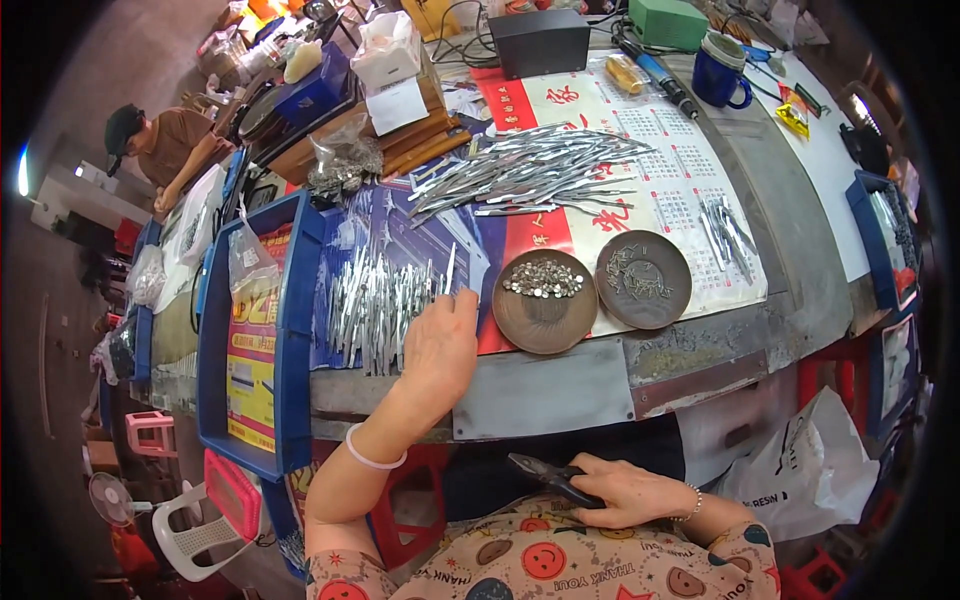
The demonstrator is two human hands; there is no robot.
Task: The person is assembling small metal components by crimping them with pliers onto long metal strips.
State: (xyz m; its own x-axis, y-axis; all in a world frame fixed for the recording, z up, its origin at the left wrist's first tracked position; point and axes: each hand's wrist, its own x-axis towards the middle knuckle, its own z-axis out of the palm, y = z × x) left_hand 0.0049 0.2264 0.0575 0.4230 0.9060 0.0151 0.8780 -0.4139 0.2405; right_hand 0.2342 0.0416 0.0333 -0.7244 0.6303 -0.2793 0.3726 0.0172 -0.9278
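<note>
Left hand [438,350]: fingers pinch strip [451,268], base hidden | right hand [632,492]: fingers clamp pliers [556,481], handles part-hidden

Bright tabletop, dark vignetted corners, fisheye-bent edges

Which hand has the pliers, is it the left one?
No, the pliers are in the person's right hand, while the left hand is up by the thin metal strips.

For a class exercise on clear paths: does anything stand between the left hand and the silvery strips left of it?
Nothing visible does. The left hand is at the right edge of the silvery strips, and the closest brown bowl sits on the hand's other side.
</note>
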